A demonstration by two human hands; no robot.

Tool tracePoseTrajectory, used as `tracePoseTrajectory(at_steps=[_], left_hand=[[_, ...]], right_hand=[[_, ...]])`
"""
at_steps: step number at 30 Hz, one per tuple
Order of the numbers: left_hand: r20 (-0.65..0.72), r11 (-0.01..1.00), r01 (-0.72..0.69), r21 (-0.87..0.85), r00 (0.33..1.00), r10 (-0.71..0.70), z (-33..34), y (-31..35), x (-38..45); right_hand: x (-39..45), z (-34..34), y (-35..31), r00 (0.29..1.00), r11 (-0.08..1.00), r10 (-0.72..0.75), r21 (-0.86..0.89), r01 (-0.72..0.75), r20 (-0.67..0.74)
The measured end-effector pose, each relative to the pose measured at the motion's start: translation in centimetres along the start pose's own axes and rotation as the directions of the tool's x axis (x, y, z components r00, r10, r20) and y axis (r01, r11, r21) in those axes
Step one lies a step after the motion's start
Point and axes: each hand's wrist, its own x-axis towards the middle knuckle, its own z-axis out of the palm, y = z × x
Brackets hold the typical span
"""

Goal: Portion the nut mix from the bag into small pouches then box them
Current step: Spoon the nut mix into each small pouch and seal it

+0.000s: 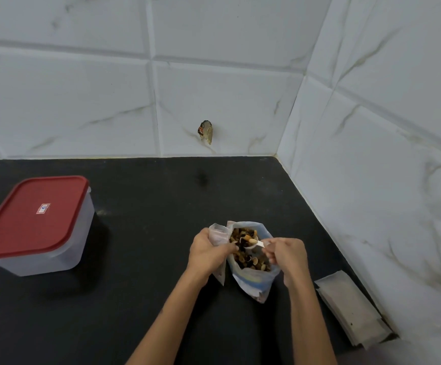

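An open bag of nut mix [253,279] stands on the black counter, full of brown and dark pieces. My left hand [207,252] grips a small pale pouch [218,234], held upright with its mouth open, pressed against the bag's left side. My right hand [285,255] holds a white spoon [253,243] loaded with nuts above the bag's mouth, close to the pouch. The spoon's handle is hidden inside my fingers.
A clear plastic box with a red lid [33,222], shut, stands at the left of the counter [148,206]. A stack of flat grey pouches [351,306] lies at the right by the tiled wall. A small object sticks to the back wall [205,131].
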Motion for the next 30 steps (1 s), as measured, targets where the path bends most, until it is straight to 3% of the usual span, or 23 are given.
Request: tracePoseTrajectory(at_steps=[6, 13, 17, 21, 23, 30], left_hand=[[-0.089, 0.942, -0.248, 0.225, 0.958, 0.273, -0.1, 1.2, -1.1], [-0.058, 0.914, -0.291, 0.282, 0.946, 0.319, 0.7, 2.2, -2.0], [-0.067, 0.909, -0.331, 0.252, 0.932, 0.357, 0.7, 2.7, -2.3], [-0.068, 0.924, -0.334, 0.185, 0.934, 0.351, 0.6, 2.6, -2.4], [-0.076, 0.932, -0.323, 0.166, 0.938, 0.338, 0.6, 2.5, -2.3], [-0.093, 0.928, -0.345, 0.138, 0.929, 0.359, 0.2, 2.3, -2.3]], right_hand=[[-1.1, -1.5, -0.7, 0.997, 0.993, -0.006, 0.118, 0.014, -0.074], [-6.5, -3.8, -3.1, 0.919, 0.899, -0.389, 0.193, 0.393, -0.059], [-7.9, -2.8, -3.4, 0.845, 0.842, -0.533, 0.072, 0.534, -0.035], [-8.4, -1.8, -2.9, 0.658, 0.631, -0.753, -0.275, 0.725, 0.006], [-8.5, -1.7, -2.9, 0.598, 0.553, -0.801, -0.357, 0.753, 0.02], [-9.1, -1.6, -3.3, 0.526, 0.466, -0.849, -0.4, 0.789, 0.048]])
